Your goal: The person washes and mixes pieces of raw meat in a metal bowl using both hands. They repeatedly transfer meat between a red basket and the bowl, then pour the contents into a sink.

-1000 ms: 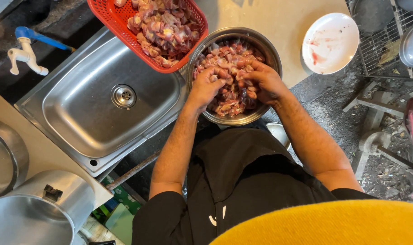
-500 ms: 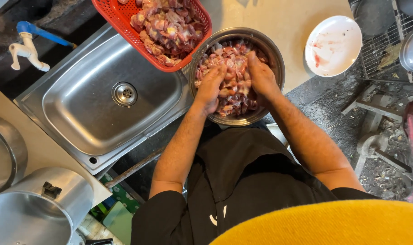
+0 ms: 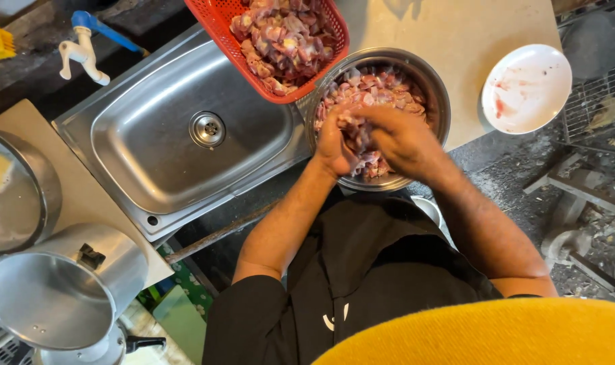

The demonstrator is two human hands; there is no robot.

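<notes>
**Both hands in a steel bowl of cut meat**

The left hand (image 3: 336,145) and the right hand (image 3: 400,140) meet over the near half of a round steel bowl (image 3: 434,86); the bowl is filled with small pink and red meat pieces (image 3: 382,88); the left hand is cupped, fingers curled inward against the meat, with a clump of pieces pressed between it and the right hand; the right hand is likewise curled, knuckles up, its fingers closed loosely over the same clump; how tightly either hand grips cannot be told, since the fingertips are hidden among the meat.

The bowl stands on the near edge of a pale table (image 3: 456,34); just to its left, and touching its rim, a red plastic basket (image 3: 221,23) leans over the sink, holding more of the same meat; its near corner overlaps the far-left edge of the bowl.

To the right of the bowl, on the same table, lies a white plate (image 3: 527,88) smeared with red; it is near the bowl but apart from it.

A stainless steel sink (image 3: 152,155) with a central drain fills the left middle; beyond it stands a white tap (image 3: 83,55) with a blue handle; at the near left sit metal pots (image 3: 57,297), one tilted with its mouth open.

The person wears a black shirt (image 3: 361,270).
</notes>
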